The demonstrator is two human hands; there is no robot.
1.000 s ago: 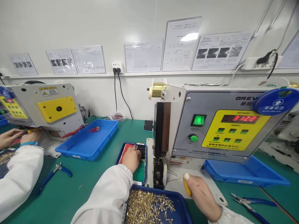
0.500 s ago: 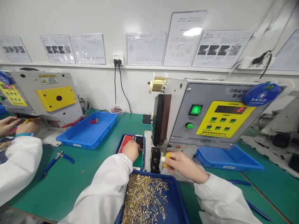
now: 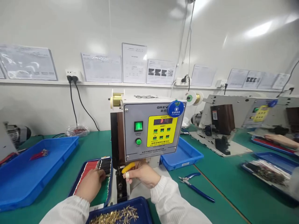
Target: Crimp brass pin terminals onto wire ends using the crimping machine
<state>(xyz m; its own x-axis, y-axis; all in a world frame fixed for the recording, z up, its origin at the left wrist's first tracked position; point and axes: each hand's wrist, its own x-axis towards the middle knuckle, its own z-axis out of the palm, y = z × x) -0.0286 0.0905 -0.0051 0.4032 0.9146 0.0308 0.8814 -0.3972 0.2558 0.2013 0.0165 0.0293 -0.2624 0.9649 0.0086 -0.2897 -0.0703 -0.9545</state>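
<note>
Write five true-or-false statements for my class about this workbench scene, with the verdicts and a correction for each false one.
1. The right hand holds a yellow object beside the machine. True.
2. The rocker switch on the machine glows green. True.
3. The left hand rests on the machine's front panel. False: it is over a tray holding a black bundle.
4. The brass pins lie in a red tray. False: they lie in a dark blue tray.
5. The blue-handled pliers lie inside a blue tray. False: they lie on the green bench, to the right of the machine.
</note>
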